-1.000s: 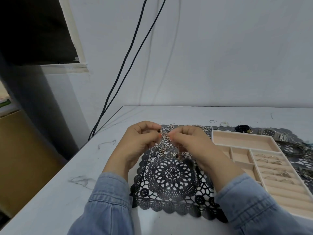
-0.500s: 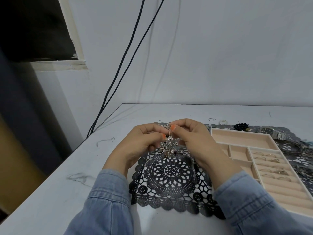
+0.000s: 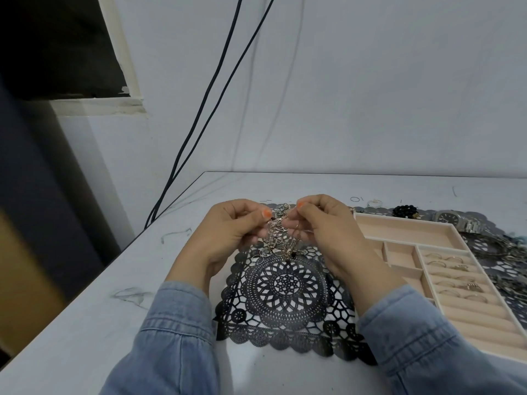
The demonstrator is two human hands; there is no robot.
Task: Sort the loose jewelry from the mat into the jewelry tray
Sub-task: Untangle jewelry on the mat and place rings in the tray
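- so the main thing is a tangled bunch of chain jewelry [image 3: 277, 233], thin metal links and little hoops with a couple of dark beads, held up over the far end of the black lace mat [image 3: 285, 297]
- the lowest hoops hang right down at the mat, can't honestly tell if they rest on it or dangle just above
- left hand [image 3: 231, 230] pinches the tangle's left side between thumb and forefinger, the other fingers curled in under it
- right hand [image 3: 323, 226] does the same from the other side, thumb and forefinger closed on a strand, the rest tucked in
- both thumbnails are painted orange and the two hands nearly touch at the fingertips
- blue denim sleeves [image 3: 176, 332] cover both forearms down to the wrist
- the jewelry tray [image 3: 407, 231] sits just right of the mat, beige lined, with a wide bare compartment at the back and smaller ones behind the right wrist
- rings [image 3: 445, 266] are slotted in the tray's padded rolls on its right side
- past the tray there's a black bead bracelet [image 3: 405, 211] and a metal watch [image 3: 453, 220], on a second lace mat [image 3: 482, 246]
- a small loose ring [image 3: 355, 199] lies on the white table [image 3: 85, 323] near the wall
- two dark cables [image 3: 214, 81] run down the wall to the table's back left corner
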